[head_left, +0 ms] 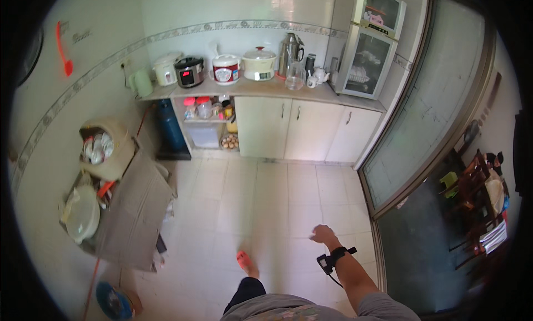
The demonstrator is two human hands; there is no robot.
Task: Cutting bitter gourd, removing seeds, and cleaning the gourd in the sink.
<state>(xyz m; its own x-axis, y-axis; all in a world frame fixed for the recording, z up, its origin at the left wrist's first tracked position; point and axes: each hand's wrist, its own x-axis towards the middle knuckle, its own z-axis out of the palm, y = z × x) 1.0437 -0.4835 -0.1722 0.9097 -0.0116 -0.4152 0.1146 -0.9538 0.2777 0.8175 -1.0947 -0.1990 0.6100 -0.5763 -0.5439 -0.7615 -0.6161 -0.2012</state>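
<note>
My right hand [323,234] is held out over the tiled floor, in front of my body on the right. Its fingers are loosely bent, with the thumb a little apart, and I see nothing in them. A black strap with a small device [333,259] and a short cable is around that wrist. The hand touches nothing; the glass sliding door [425,104] is to its right and the white cabinets [313,129] are farther ahead. My left hand is out of view. One foot in an orange-red slipper [243,260] shows below me.
Along the far counter [211,91] stand a pressure cooker [189,72], a rice cooker [226,69], a cream pot [259,64], a glass jug [294,77] and a dish cabinet [371,57]. At left are a cloth-covered stand [130,215], a basin [83,214] and a bucket [114,300]. A blue gas cylinder [167,124] stands below.
</note>
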